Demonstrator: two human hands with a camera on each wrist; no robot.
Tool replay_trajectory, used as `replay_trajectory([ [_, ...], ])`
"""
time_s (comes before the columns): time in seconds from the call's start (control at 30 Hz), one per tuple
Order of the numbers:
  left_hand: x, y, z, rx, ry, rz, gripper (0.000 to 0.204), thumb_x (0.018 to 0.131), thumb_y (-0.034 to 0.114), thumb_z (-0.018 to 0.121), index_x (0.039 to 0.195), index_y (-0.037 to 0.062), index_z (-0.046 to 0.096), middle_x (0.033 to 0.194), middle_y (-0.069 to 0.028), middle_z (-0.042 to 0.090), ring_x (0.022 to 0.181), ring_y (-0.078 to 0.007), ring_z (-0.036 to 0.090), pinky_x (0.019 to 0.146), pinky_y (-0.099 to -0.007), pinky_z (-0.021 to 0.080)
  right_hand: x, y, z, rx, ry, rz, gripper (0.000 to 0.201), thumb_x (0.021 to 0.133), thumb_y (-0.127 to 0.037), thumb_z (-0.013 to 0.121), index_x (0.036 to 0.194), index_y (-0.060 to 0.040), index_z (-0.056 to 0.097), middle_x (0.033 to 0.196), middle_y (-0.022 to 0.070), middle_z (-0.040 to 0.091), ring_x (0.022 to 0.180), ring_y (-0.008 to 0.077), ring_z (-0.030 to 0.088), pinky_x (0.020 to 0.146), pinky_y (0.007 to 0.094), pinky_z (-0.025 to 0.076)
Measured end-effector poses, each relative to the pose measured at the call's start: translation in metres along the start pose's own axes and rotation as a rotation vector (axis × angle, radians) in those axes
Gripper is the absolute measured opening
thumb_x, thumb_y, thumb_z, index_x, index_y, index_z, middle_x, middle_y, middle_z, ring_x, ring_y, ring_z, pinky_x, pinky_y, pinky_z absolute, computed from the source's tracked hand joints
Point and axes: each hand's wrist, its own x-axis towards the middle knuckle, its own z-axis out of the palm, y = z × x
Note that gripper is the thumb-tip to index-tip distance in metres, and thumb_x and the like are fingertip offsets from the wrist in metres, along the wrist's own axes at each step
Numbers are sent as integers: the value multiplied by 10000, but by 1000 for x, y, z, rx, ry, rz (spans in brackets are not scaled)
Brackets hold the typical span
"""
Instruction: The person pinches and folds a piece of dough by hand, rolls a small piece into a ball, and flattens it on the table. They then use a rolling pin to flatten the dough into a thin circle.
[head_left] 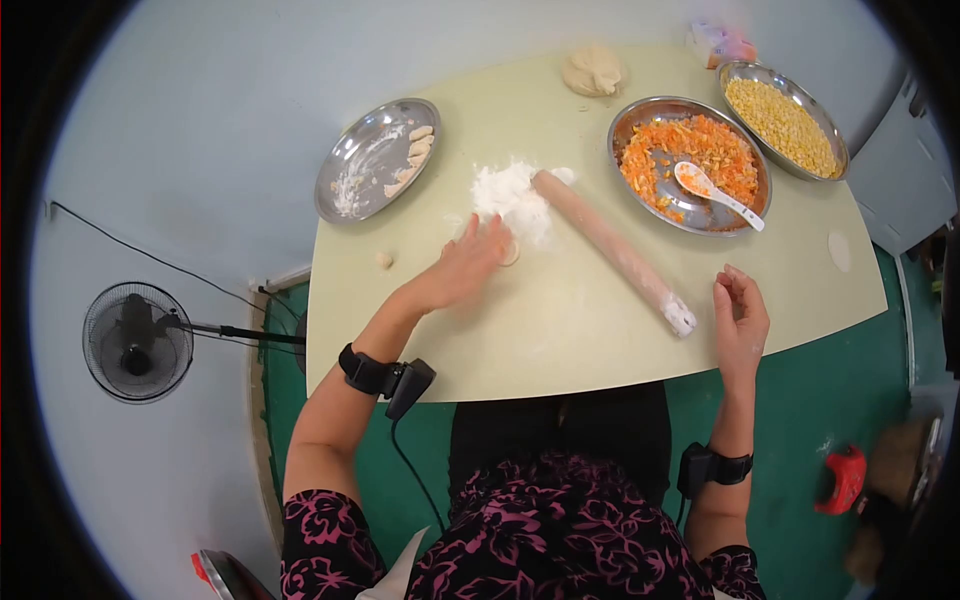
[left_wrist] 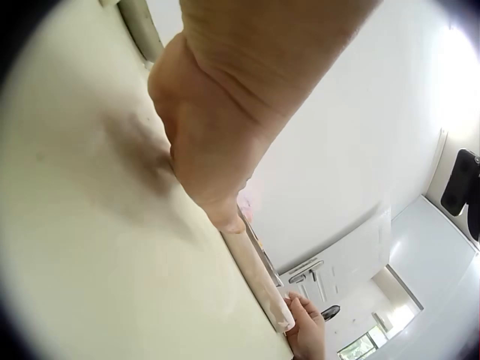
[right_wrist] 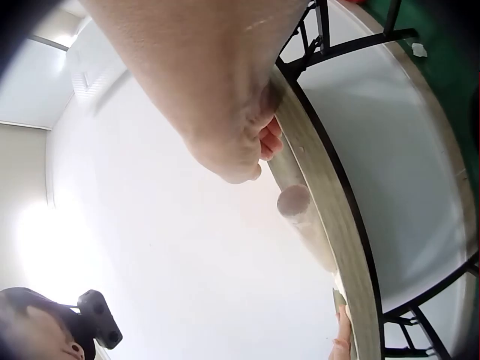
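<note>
My left hand lies palm down at the edge of a heap of white flour, its fingers extended and slightly blurred. A small pale dough piece shows beside those fingers, partly hidden by them. Slanting across the table is a wooden rolling pin, its near end dusted white. Right of that end, my right hand rests at the table's front edge with fingers loosely curled and nothing held. The right wrist view shows the same hand close to the pin's end.
A small dough ball lies left. A metal plate with dough pieces stands behind it. Back right are a dish of shredded orange filling with a white spoon, a tray of yellow bits, a dough lump and a flat wrapper.
</note>
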Motion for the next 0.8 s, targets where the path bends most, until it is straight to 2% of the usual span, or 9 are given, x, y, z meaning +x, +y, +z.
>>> replay_trajectory([
  [0.1, 6, 3, -4, -102, 379, 103, 530, 953, 406, 398, 1331, 39, 453, 1476, -193, 261, 1396, -382, 132, 1092, -536, 165, -2, 3, 1, 6, 19, -39, 219, 882, -60, 578, 1079, 33, 590, 973, 101, 632, 911, 168, 600, 850, 292, 469],
  [0.2, 8, -1, 18, 390, 328, 19, 406, 891, 305, 522, 1174, 21, 592, 1315, -181, 464, 1273, -371, 353, 1020, -460, 309, -5, 4, -2, -6, 17, -65, 198, 882, -58, 580, 1057, 33, 596, 968, 101, 632, 903, 170, 604, 839, 290, 474],
  [0.3, 4, 19, 32, 365, 486, -4, 269, 792, 205, 630, 996, 31, 652, 1155, -139, 560, 1112, -319, 466, 911, -420, 378, -5, 1, -1, -21, -6, -56, 177, 880, -56, 585, 1034, 30, 602, 959, 99, 631, 896, 171, 607, 826, 287, 480],
  [0.4, 7, 21, 32, 325, 598, 33, 203, 740, 165, 676, 896, 38, 649, 946, -123, 623, 937, -284, 545, 816, -396, 427, -4, -2, -1, -47, -29, -71, 164, 874, -49, 590, 1017, 29, 604, 949, 104, 630, 887, 176, 613, 815, 285, 486],
  [0.5, 9, 31, 14, 114, 463, -213, 131, 751, 114, 656, 853, 32, 647, 832, -117, 642, 787, -261, 589, 704, -346, 464, -3, -1, -2, -57, -29, -86, 158, 868, -43, 593, 1006, 33, 602, 947, 113, 628, 879, 186, 619, 809, 288, 490],
  [0.6, 28, 12, 13, 299, 723, 87, 103, 733, 96, 673, 808, 35, 637, 726, -125, 625, 663, -261, 593, 625, -335, 474, -3, 1, 0, -51, -31, -83, 155, 864, -39, 594, 1000, 35, 599, 946, 120, 626, 874, 195, 624, 805, 291, 493],
  [0.7, 36, 11, 23, 596, 669, 318, 140, 737, 99, 675, 859, 40, 640, 769, -129, 632, 726, -253, 617, 656, -332, 482, -2, -3, 0, -81, -43, -91, 154, 857, -35, 597, 996, 33, 599, 940, 123, 625, 869, 202, 626, 798, 292, 493],
  [0.8, 26, 26, 36, 604, 408, 178, 287, 760, 99, 655, 1035, 25, 616, 926, -162, 644, 893, -301, 616, 764, -359, 471, -3, 0, -1, -94, -44, -98, 154, 849, -30, 600, 991, 31, 600, 933, 126, 623, 864, 207, 626, 788, 292, 494],
])
